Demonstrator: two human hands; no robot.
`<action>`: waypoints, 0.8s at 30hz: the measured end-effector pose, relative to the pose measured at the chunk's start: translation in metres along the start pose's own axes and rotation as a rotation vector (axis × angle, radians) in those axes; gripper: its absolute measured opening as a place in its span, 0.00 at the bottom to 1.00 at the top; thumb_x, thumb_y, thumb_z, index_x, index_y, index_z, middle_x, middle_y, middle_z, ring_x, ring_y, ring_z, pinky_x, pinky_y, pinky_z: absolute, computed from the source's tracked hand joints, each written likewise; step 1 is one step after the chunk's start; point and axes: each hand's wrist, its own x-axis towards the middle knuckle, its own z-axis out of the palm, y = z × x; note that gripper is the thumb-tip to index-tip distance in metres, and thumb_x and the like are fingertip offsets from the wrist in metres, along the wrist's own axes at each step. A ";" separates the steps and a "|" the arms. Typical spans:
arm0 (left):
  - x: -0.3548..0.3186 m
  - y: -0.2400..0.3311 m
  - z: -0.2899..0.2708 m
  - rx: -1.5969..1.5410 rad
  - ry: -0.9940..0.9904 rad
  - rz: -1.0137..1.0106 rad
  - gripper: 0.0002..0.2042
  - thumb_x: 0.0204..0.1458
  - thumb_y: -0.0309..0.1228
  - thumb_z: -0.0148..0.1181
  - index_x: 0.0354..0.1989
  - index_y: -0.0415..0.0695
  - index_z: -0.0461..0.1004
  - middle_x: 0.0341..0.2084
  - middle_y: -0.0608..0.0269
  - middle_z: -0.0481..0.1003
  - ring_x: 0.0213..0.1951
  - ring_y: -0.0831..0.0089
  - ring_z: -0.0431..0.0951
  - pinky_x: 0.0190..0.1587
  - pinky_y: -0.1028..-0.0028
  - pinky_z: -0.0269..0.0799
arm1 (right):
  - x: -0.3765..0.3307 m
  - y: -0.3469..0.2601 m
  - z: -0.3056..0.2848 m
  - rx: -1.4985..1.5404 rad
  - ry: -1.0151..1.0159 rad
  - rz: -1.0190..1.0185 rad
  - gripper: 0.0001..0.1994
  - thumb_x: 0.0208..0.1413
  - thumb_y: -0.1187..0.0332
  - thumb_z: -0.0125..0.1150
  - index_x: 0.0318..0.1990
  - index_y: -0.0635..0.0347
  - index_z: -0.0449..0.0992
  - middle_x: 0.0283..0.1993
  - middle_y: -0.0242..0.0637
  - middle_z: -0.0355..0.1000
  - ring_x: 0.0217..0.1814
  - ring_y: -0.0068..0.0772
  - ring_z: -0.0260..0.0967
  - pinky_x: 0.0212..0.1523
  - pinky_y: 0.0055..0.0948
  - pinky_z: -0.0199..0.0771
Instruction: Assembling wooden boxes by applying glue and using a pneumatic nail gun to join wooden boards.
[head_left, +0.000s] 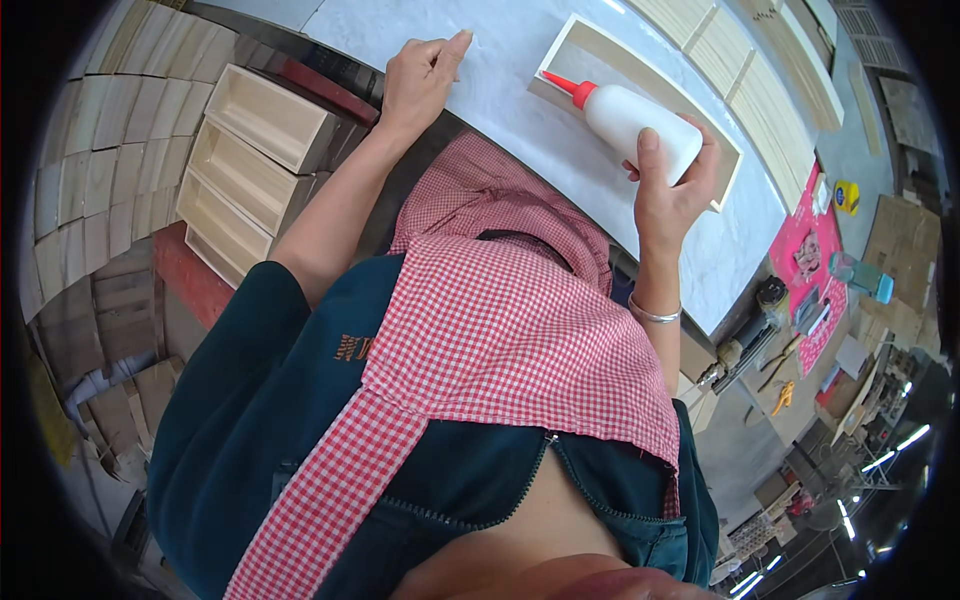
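In the head view, the right hand (672, 190) is closed around the lower part of a white squeeze bottle (635, 122), with its thumb laid along the near side and its fingers wrapped around the right end. The bottle is tilted, its red nozzle (582, 93) pointing left and slightly far, above a long, pale wooden frame (628, 60). The nozzle tip is close to the frame's left end; whether they touch I cannot tell. The right forearm reaches far from the near right, wearing a silvery bracelet (655, 315) at the wrist.

The left hand (418, 85) is loosely closed, fingers curled in and thumb against the index finger, by the near edge of the white, grey-veined table (520, 120). Its forearm slants from near left toward far right, well apart from the bottle and frame.

The frame lies on the table, with pale wooden strips (750, 80) beyond it at the far right. Left of the left forearm are open wooden trays (312, 140), set in a row
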 end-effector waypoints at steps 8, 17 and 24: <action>0.001 0.000 -0.002 -0.025 0.016 -0.023 0.30 0.63 0.52 0.55 0.15 0.39 0.70 0.16 0.65 0.71 0.26 0.73 0.68 0.31 0.74 0.65 | 0.010 0.000 0.007 -0.109 -0.001 -0.062 0.26 0.57 0.58 0.70 0.56 0.61 0.67 0.48 0.49 0.71 0.45 0.47 0.77 0.31 0.28 0.83; -0.002 -0.001 -0.002 -0.083 0.016 -0.020 0.28 0.63 0.48 0.57 0.16 0.39 0.70 0.18 0.65 0.72 0.25 0.75 0.67 0.31 0.75 0.65 | 0.040 0.006 0.016 -0.140 0.095 -0.156 0.26 0.54 0.59 0.72 0.53 0.63 0.68 0.44 0.45 0.73 0.40 0.41 0.76 0.36 0.30 0.79; -0.002 0.001 -0.004 -0.097 0.019 -0.020 0.25 0.63 0.45 0.59 0.16 0.39 0.71 0.18 0.65 0.71 0.25 0.76 0.67 0.31 0.77 0.65 | 0.061 0.009 0.022 -0.165 0.155 -0.186 0.26 0.52 0.59 0.74 0.52 0.65 0.69 0.42 0.45 0.73 0.39 0.39 0.75 0.38 0.30 0.77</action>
